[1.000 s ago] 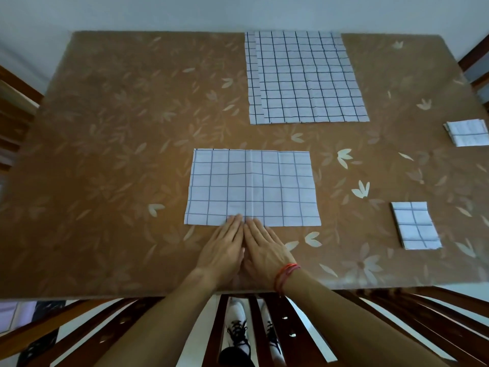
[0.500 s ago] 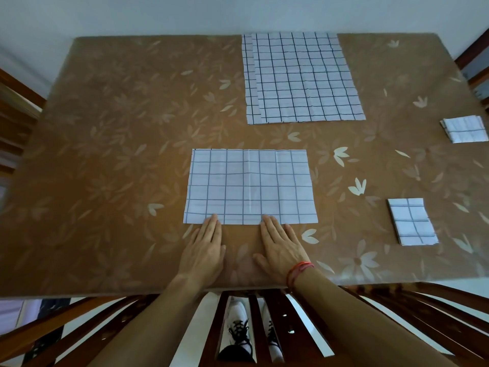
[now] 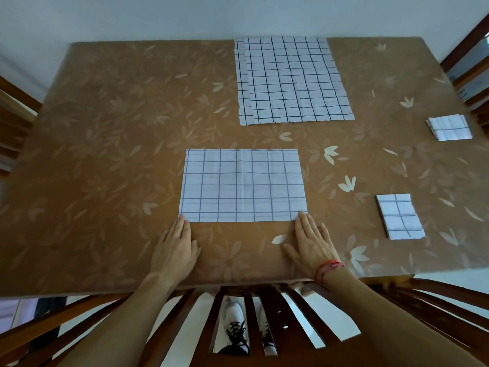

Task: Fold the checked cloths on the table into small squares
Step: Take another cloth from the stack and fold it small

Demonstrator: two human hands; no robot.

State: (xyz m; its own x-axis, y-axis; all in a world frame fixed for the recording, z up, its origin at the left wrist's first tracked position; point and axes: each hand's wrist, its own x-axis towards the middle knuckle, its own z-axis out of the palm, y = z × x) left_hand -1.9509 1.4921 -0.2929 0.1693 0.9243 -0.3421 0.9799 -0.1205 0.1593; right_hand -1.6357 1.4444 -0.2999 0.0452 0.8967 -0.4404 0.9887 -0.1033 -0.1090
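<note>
On the table (image 3: 105,154), right in front of me, the half-folded checked cloth (image 3: 243,185) lies flat as a wide rectangle with a faint crease down its middle. My left hand (image 3: 176,250) and right hand (image 3: 311,246) lie flat, fingers straight, well apart and holding nothing. The fingertips of each reach one near corner of the cloth. Whether they press on the fabric or only touch its edge I cannot tell from this angle.

I judge the next fold is about to begin. The risks:

- The table cover looks glossy, so the thin cloth could slide away when I try to pick up the corners.
- If one hand lifts ahead of the other, the edges would land skewed and the square would come out crooked.
- Should the cloth be doubled, pinching only the top layer would peel it open instead of folding it.

Further back, the stack of unfolded cloths (image 3: 293,80) waits. One folded square (image 3: 399,215) lies to the right and another folded piece (image 3: 448,127) sits near the far right edge, both well clear of my hands.
</note>
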